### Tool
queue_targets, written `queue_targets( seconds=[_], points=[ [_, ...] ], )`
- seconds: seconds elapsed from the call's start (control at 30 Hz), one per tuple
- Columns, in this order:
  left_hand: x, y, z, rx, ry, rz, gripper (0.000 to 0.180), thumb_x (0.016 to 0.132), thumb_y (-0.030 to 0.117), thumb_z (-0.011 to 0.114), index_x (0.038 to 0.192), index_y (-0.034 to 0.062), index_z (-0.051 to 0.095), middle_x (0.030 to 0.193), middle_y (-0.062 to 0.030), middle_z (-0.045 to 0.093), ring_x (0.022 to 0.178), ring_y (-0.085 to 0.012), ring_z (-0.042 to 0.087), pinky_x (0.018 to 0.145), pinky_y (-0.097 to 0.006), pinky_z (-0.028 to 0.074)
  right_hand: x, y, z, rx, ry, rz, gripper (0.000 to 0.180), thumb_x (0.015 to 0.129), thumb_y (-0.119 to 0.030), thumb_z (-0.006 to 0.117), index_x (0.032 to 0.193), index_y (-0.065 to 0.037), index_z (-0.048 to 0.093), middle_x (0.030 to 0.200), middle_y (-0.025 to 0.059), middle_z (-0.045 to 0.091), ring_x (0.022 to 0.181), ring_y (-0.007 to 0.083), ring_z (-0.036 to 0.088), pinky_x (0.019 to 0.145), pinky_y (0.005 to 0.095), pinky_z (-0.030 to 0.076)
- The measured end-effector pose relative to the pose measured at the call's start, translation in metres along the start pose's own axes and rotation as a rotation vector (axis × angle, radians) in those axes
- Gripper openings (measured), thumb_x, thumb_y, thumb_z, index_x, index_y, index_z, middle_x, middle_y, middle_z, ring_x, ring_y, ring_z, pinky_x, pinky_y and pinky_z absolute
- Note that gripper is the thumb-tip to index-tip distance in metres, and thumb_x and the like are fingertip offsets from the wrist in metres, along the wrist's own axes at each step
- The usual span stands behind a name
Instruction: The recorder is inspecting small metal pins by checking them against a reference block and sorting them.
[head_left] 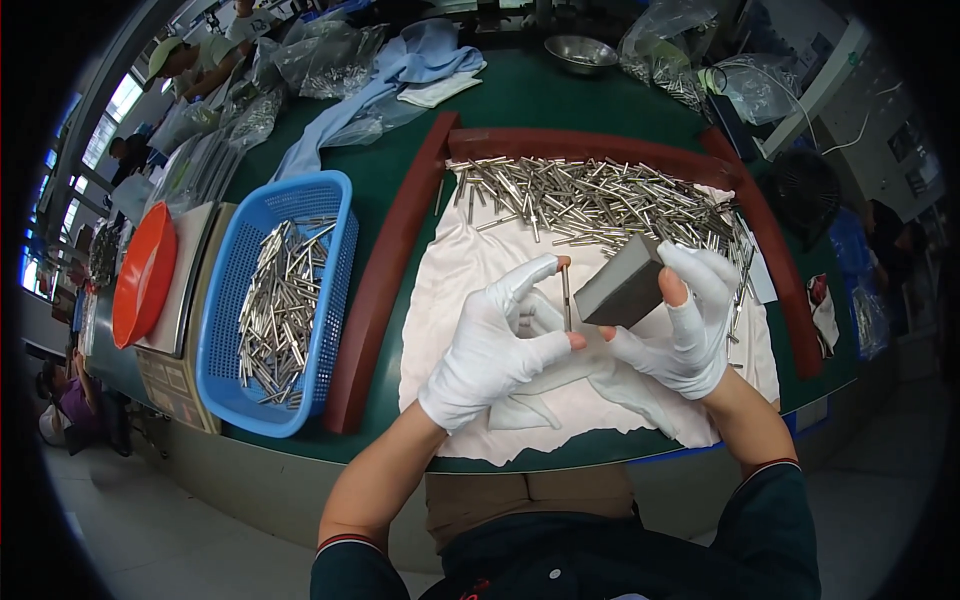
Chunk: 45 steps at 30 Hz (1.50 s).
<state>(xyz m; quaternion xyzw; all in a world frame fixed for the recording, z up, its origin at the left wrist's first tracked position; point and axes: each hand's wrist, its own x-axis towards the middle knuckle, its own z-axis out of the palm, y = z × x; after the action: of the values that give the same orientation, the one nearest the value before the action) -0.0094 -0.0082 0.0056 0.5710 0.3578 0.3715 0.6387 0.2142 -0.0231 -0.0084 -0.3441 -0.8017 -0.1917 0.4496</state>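
The bench (515,103) is viewed from head height, downward and forward. The left hand (495,345) and right hand (695,335) are seen close up.

Left forearm (375,485), bare, slants upward and inward from below to the left wrist (436,408); the left hand (490,335), gloved in white with the tips of index finger (530,278) and thumb (548,348) exposed, forms an open C, index finger above and thumb below, in an end-to-end pinch, the other fingers curled behind. Right forearm (748,422), likewise bare, slants upward and inward; the right hand (695,330), similarly gloved, extends its bare-tipped right thumb (635,348) leftward, its fingers flexed above in a hold. The two hands stand near each other, apart
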Motion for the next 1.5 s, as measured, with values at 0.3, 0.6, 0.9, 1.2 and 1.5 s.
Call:
queue_targets(
  seconds=[0.3,0.6,0.9,1.2,1.5],
  points=[
    [0.000,-0.001,0.000,0.028,-0.012,0.012,0.071,0.077,-0.001,0.077,0.139,-0.0048,0.044,0.081,-0.0046,0.066,0.074,-0.0062,0.060,0.067,-0.022,0.049,0.001,-0.001,-0.001,0.001,0.007,0.003,0.081,0.063,-0.026,0.084,0.136,-0.013,0.052,0.128,0.0103,0.051,0.106,0.0294,0.048,0.084,0.0390,0.045],
    [-0.001,-0.002,-0.001,-0.093,-0.013,-0.021,0.070,0.076,-0.001,0.078,0.138,-0.0033,0.045,0.082,-0.0049,0.066,0.076,-0.0062,0.060,0.066,-0.022,0.049,0.004,-0.003,-0.004,0.002,-0.038,0.035,0.086,0.061,-0.020,0.084,0.138,-0.012,0.047,0.127,0.0113,0.052,0.106,0.0296,0.049,0.083,0.0393,0.046],
    [-0.001,0.001,0.001,-0.039,-0.021,-0.046,0.070,0.076,-0.001,0.078,0.138,-0.0028,0.046,0.081,-0.0032,0.066,0.074,-0.0042,0.058,0.063,-0.020,0.047,0.005,-0.005,-0.007,0.003,-0.068,0.001,0.097,0.062,-0.021,0.087,0.145,-0.012,0.037,0.130,0.0128,0.050,0.107,0.0308,0.049,0.087,0.0411,0.045],
    [0.000,-0.006,0.002,-0.032,-0.015,-0.022,0.070,0.077,-0.001,0.077,0.139,-0.0021,0.045,0.076,-0.0008,0.063,0.069,-0.0038,0.056,0.064,-0.019,0.045,0.007,-0.007,-0.004,0.055,0.008,0.010,0.090,0.059,-0.017,0.085,0.139,-0.011,0.046,0.129,0.0108,0.052,0.108,0.0291,0.049,0.086,0.0400,0.044],
    [0.000,-0.003,0.000,0.001,-0.052,-0.043,0.071,0.076,-0.001,0.078,0.139,-0.0026,0.045,0.077,-0.0015,0.063,0.070,-0.0043,0.055,0.064,-0.019,0.045,0.008,-0.006,-0.001,0.074,-0.028,0.003,0.092,0.058,-0.020,0.086,0.140,-0.009,0.045,0.129,0.0122,0.051,0.109,0.0304,0.050,0.086,0.0406,0.044]
  ],
)
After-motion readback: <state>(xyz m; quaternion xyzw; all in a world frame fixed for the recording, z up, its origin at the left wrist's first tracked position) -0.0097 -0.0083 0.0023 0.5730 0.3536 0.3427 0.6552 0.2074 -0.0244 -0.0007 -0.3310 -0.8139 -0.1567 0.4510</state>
